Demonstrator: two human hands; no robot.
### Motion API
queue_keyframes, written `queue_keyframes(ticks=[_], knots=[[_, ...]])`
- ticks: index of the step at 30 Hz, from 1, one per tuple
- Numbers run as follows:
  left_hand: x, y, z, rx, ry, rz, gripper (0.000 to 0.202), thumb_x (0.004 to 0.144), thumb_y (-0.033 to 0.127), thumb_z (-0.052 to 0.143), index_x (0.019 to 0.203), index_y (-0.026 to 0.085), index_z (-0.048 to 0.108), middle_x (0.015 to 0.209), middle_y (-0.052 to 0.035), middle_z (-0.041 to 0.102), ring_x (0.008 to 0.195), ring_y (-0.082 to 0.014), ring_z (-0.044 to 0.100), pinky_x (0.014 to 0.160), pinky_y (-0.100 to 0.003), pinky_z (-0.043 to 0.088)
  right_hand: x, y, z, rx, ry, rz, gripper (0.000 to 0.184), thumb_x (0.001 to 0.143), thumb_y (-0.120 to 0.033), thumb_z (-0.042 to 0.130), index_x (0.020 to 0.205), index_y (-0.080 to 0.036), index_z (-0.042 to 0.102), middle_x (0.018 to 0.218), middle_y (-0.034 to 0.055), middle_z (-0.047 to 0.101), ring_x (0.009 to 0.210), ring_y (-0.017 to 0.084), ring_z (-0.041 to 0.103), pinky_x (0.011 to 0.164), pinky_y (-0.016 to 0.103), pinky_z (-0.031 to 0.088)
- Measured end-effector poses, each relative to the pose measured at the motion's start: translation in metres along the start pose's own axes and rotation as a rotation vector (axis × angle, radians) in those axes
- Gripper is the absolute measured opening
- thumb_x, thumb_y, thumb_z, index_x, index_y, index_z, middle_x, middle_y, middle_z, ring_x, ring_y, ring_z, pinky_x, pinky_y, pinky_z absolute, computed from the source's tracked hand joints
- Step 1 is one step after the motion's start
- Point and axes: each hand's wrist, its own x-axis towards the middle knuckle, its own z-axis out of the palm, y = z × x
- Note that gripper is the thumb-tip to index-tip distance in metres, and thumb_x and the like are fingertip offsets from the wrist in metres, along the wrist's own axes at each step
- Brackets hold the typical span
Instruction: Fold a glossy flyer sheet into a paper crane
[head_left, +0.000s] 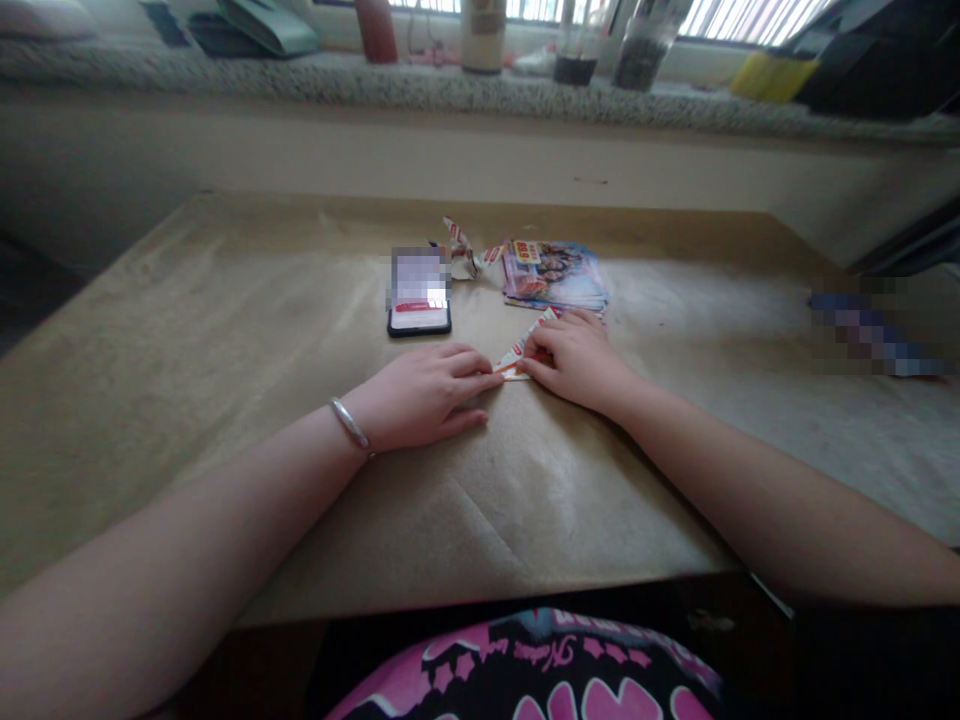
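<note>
A small folded piece of printed paper (pixel 514 357), white with red and orange, lies on the table between my two hands. My left hand (pixel 435 393) rests on the tabletop with its fingers stretched out, the fingertips touching the paper's left corner. My right hand (pixel 576 362) has its fingers curled and pinched on the paper's right side, hiding part of it. Just beyond the right hand is a stack of printed cards or leaflets (pixel 555 272). A folded paper figure (pixel 472 255), white with red print, stands left of that stack.
A phone (pixel 420 295) with a lit screen lies beyond my left hand. A blurred blue and purple item (pixel 877 335) is at the table's right. Bottles and jars (pixel 484 35) line the stone windowsill (pixel 300 85) behind the table (pixel 225 350).
</note>
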Motion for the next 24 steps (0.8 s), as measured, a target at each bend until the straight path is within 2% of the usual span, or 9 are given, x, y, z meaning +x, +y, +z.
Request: queue_keyframes(ticks=[13, 24], knots=[[0.0011, -0.0016, -0.0008, -0.003, 0.015, 0.019, 0.041, 0.096, 0.037, 0.048, 0.129, 0.015, 0.059, 0.118, -0.0124, 0.063, 0.109, -0.0246, 0.058, 0.094, -0.039, 0.051, 0.003, 0.0022, 0.0011, -0.031, -0.02, -0.019, 0.022, 0.089, -0.038, 0.058, 0.08, -0.02, 0.067, 0.089, 0.0067, 0.071, 0.092, 0.024, 0.059, 0.094, 0.041, 0.029], [0.0025, -0.0024, 0.0003, 0.028, 0.013, 0.032, 0.042, 0.097, 0.038, 0.046, 0.13, 0.016, 0.057, 0.118, -0.0113, 0.063, 0.11, -0.0248, 0.056, 0.096, -0.039, 0.049, 0.0007, -0.0051, -0.0012, -0.11, -0.021, -0.025, 0.026, 0.091, -0.04, 0.053, 0.084, -0.019, 0.067, 0.091, 0.0078, 0.071, 0.093, 0.026, 0.057, 0.096, 0.041, 0.03]])
